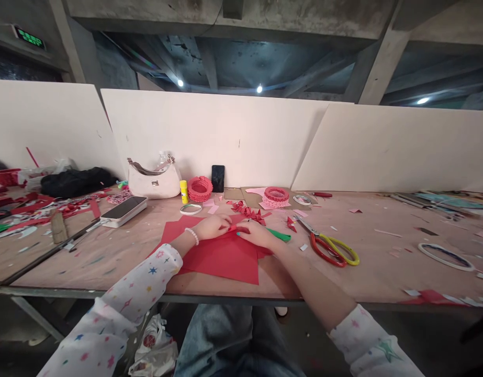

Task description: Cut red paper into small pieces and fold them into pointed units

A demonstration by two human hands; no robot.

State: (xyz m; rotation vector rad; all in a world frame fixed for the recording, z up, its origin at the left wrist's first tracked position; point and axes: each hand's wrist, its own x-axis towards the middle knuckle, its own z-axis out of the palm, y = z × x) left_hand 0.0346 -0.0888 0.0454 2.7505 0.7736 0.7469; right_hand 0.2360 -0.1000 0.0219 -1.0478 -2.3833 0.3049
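Head view looks down on a plywood work table (367,272) with both forearms reaching in from the near edge. The left hand (212,228), with a white beaded bracelet (191,236) at the wrist, and the right hand (257,234) lie palm down and meet over a large red paper sheet (221,259). The fingers (224,222) of the left hand and the fingers (243,226) of the right come close together on a narrow red paper strip (235,229), which they seem to pinch between them; the hands hide most of it. Just beyond the fingertips lies a heap of folded red paper pieces (247,211). A green paper piece (279,235) pokes out beside the right hand, and red-and-yellow-handled scissors (327,247) lie open further right. Toward the back stand a red paper ring (200,188), a yellow glue stick (183,191), a black smartphone (217,178) and a white handbag (153,181), against tall white boards (210,136). A second red paper ring (276,194) sits on cardboard (251,198), and a roll of tape (191,209) lies near the left hand. Red scraps litter the table's left end.
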